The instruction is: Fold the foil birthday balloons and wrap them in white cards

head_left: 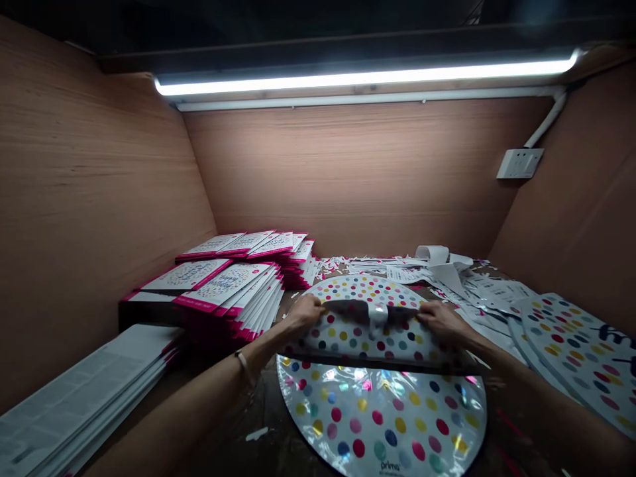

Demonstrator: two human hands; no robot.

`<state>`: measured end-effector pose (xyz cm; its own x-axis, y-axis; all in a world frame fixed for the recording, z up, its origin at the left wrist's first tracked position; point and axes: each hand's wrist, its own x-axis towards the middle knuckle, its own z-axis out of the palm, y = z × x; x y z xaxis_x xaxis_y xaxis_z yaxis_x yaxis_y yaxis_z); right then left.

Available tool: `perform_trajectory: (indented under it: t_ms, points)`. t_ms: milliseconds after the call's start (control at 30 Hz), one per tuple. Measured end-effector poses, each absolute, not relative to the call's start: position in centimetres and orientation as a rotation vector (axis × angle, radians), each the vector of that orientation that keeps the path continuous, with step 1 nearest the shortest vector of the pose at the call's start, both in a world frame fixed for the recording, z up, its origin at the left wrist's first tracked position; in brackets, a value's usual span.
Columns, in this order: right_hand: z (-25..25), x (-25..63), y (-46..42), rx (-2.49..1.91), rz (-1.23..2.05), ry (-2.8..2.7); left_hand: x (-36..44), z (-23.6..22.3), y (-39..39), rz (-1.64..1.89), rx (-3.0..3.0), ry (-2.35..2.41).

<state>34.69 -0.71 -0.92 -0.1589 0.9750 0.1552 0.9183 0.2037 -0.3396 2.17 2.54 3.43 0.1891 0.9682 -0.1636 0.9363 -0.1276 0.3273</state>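
Seen from the person's place, a pile of flat white packets (74, 397) lies at 9 o'clock on the bench, and at 10 o'clock stand several stacks of pink-edged printed packs (226, 291), which look like the part already done. The left hand (304, 315) has its fingers curled closed over the edge of a polka-dot foil balloon (358, 341), folded over on itself at 12 o'clock with a white tab (378, 317) at the middle of the fold. Below it, at 6 o'clock, lies a flat round foil balloon (382, 417). The right hand (442, 323) holds the same fold, its fingers bent down and nearly closed on it. Paper strips (412, 271) are heaped at 1 o'clock, and at 3 o'clock more dotted balloons (581, 351) lie loose, seemingly the part left, none of them in packs.
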Motion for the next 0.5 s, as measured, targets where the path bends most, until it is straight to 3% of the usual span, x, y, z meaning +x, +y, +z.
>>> perform_trajectory:
  t_ms: [267, 500]
  points:
    - [-5.8, 32.4, 4.6, -1.817, -0.125, -2.098, 4.3, -0.6, 7.5, 0.095, 2.025, 2.098]
    - [-4.5, 33.4, 1.2, -1.588, -0.263, -2.229, 3.4, 0.6, 4.3, 0.318, 2.432, 1.821]
